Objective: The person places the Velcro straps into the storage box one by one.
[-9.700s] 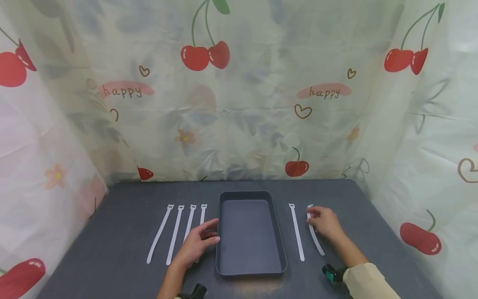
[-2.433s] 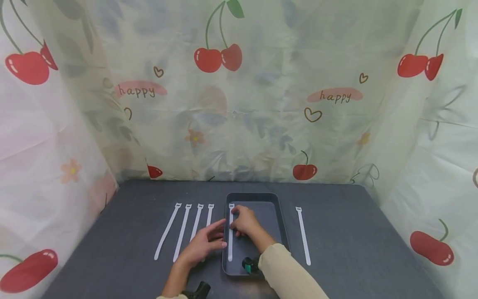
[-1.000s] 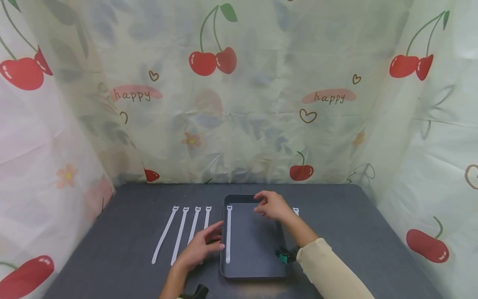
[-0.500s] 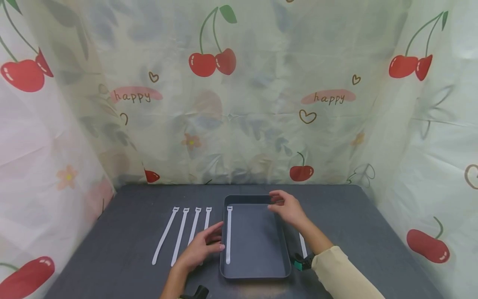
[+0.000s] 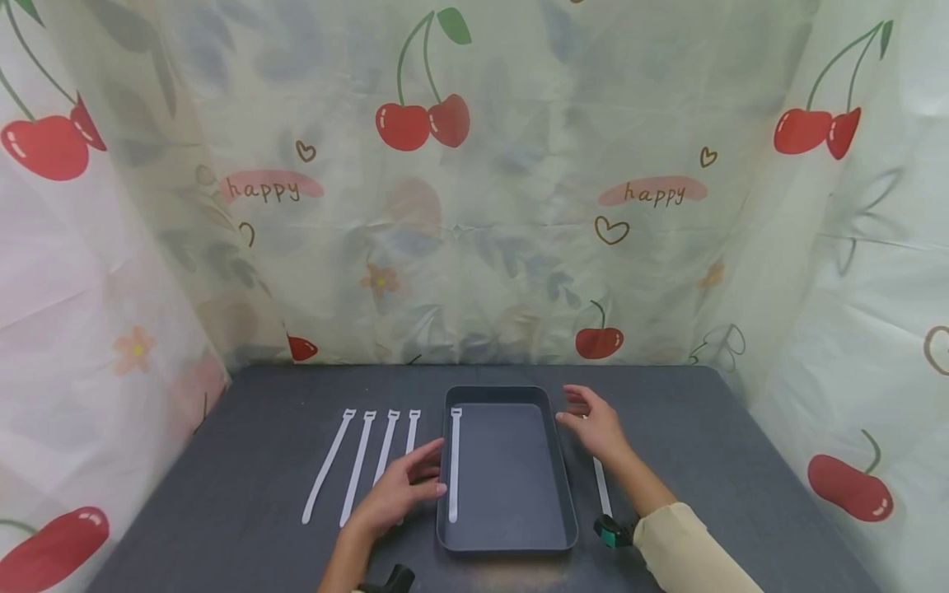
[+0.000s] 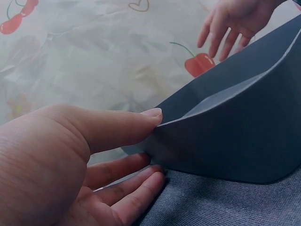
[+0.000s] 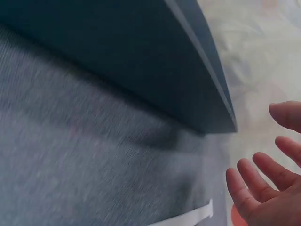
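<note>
A dark grey rectangular tray (image 5: 511, 486) stands on the table. Inside it, along the left wall, lies one white strap with a slotted head, like a hook-and-loop cable tie (image 5: 455, 469). My left hand (image 5: 395, 492) rests at the tray's left side; in the left wrist view its thumb (image 6: 127, 125) touches the rim and the other fingers lie low by the outer wall. Just right of the tray hovers my right hand (image 5: 599, 427), empty, fingers loosely spread. Beneath it lies another white cable tie (image 5: 601, 486), partly hidden by the hand and wrist.
Several more white cable ties (image 5: 326, 468) lie side by side left of the tray, the nearest partly covered by my left hand. The grey table (image 5: 245, 461) is enclosed by a cherry-print curtain (image 5: 489, 247) at the back and sides.
Earlier, my right hand took the outermost right cable tie and laid it in the tray. It has since let go and moved right, over the remaining right-hand tie. The left hand stays at the tray.
</note>
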`<state>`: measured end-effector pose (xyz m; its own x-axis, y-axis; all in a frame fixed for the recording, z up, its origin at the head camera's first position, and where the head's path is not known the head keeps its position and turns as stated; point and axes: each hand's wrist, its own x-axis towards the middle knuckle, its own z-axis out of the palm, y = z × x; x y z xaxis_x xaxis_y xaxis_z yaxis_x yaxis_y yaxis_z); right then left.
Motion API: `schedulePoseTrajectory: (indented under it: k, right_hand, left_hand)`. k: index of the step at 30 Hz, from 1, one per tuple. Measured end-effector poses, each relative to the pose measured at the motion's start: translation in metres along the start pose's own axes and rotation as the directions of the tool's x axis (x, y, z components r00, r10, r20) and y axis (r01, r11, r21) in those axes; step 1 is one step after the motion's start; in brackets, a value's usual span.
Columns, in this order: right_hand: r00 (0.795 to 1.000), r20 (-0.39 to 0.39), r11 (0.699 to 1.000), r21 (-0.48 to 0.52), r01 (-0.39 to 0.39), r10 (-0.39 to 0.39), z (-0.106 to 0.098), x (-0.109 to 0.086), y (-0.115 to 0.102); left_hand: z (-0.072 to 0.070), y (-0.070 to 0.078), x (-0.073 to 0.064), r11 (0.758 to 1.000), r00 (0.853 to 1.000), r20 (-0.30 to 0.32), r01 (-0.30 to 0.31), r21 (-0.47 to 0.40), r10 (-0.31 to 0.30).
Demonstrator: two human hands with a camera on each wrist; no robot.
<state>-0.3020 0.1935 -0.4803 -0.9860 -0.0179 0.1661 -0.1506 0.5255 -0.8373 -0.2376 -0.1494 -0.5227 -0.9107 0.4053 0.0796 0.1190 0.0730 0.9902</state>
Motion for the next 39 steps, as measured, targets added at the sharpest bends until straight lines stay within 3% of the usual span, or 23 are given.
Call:
schedulePoseTrajectory:
  k: [13,24,34,39]
  right_hand:
    - [0.999,-0.036,0.995,-0.102,-0.008,0.004,-0.005,-0.003,0.025]
    - [0.997,-0.050,0.980,-0.187,-0.065,0.057,-0.012,-0.005,0.040]
    - [0.995,-0.057,0.939,-0.332,-0.091,0.077,-0.014,-0.003,0.046]
    - [0.995,-0.051,0.929,-0.356,-0.103,0.091,-0.014,-0.003,0.046]
  left_hand:
    - [-0.001,0.001,0.000,1.000,1.000,-0.003,0.006,0.001,-0.006]
    - [-0.001,0.000,0.001,1.000,1.000,-0.002,-0.005,0.009,0.005]
    - [-0.001,0.000,-0.001,1.000,1.000,-0.009,0.009,0.018,-0.009]
    - [-0.001,0.001,-0.001,1.000,1.000,-0.004,0.006,0.017,-0.006]
